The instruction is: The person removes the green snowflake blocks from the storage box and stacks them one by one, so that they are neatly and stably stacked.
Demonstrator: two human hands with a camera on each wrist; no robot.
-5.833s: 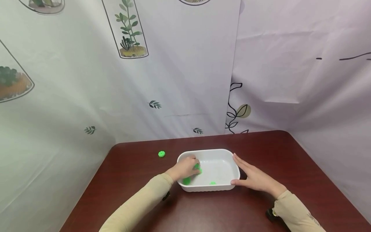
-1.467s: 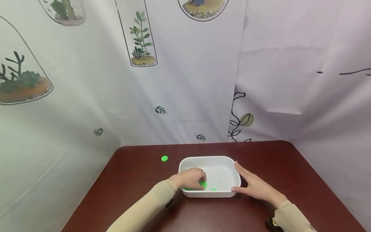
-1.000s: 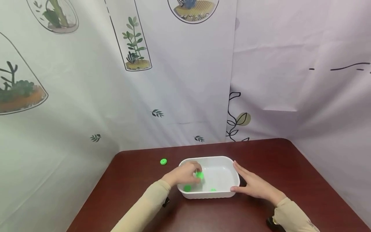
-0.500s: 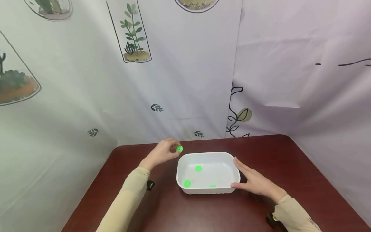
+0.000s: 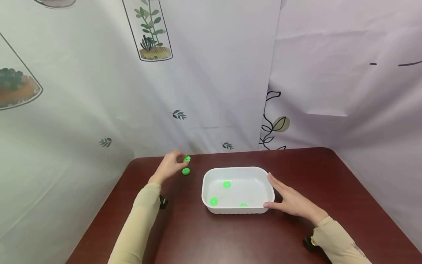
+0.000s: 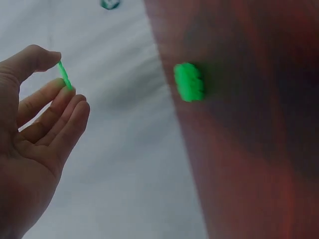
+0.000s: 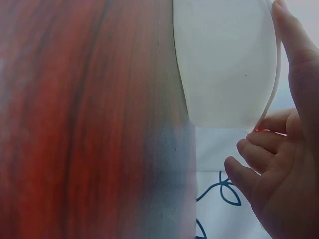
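Left of the white dish [image 5: 235,211], the left hand [image 5: 168,167] pinches one green disc [image 5: 188,158], near but apart from a green piece [image 5: 186,171].

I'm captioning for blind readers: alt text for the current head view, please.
A person's left hand pinches a green disc near a second disc on a dark red table; the right hand touches a white dish holding three more discs.

Beige sleeves [image 5: 140,216], black wrist pieces [image 5: 163,202]

Creased, plant-printed pale sheeting [image 5: 217,73] hangs behind a dark reddish-brown table [image 5: 197,238].
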